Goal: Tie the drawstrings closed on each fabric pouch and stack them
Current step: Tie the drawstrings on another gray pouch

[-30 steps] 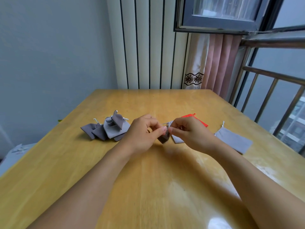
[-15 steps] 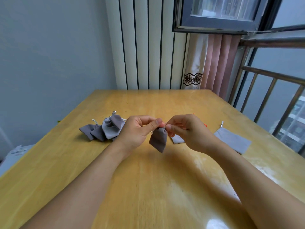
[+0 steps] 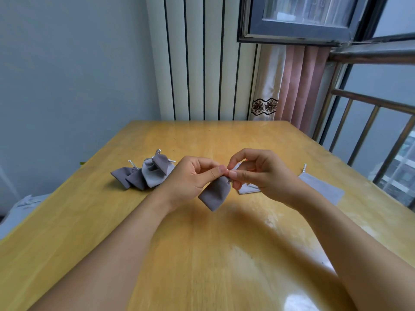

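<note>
Pouch (image 3: 215,194) is now hanging higher, off the table (image 3: 202,254). Left hand (image 3: 190,178) and right hand (image 3: 258,173) are pinching its strings together. Soft, light; grip at the neck.

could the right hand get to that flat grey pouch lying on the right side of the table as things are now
Probably yes, but not at once. The flat grey pouch lies on bare table just beyond the right wrist, nothing over it. But the right hand is pinching the top of the dark pouch with the left hand, so it must let go first.

One head-worn camera looks forward and down along the wooden table (image 3: 224,254) from its near edge, close over the forearms, facing the far-edge wall.
</note>
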The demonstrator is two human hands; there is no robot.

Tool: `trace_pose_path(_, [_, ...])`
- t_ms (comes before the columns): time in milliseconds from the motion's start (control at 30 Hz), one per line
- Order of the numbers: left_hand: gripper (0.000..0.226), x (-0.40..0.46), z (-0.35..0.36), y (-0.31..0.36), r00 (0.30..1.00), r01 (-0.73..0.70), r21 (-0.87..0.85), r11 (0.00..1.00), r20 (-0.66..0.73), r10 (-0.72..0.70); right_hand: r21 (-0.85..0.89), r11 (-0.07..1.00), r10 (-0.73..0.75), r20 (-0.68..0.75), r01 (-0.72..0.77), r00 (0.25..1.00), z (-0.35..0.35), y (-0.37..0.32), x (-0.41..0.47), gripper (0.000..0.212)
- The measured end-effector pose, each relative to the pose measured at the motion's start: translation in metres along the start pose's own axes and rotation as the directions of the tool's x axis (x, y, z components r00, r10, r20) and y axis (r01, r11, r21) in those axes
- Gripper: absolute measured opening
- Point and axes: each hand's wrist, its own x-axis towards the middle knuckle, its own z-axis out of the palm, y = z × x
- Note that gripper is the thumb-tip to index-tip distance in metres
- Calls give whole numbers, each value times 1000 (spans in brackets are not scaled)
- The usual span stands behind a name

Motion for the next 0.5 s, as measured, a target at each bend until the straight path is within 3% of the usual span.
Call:
trace_pose_path(133, [19, -1, -5, 2, 995, 8, 96, 995, 93, -17, -39, 997, 69, 131, -65, 989, -7, 3, 0, 19])
trace_pose_path(300, [16, -6, 0, 4, 991, 6, 125, 992, 135, -23, -69, 991, 132, 271, -117, 953, -6, 7, -1, 9])
trace_pose_path(400, [21, -6, 2, 7, 994, 62, -56, 997, 97, -56, 61, 991, 97, 243, -115, 965, -5, 6, -1, 7])
trace_pose_path(500, [19, -5, 8, 5, 987, 150, -339, 929, 108, -120, 198, 976, 56, 188, -93, 981, -3, 2, -1, 15])
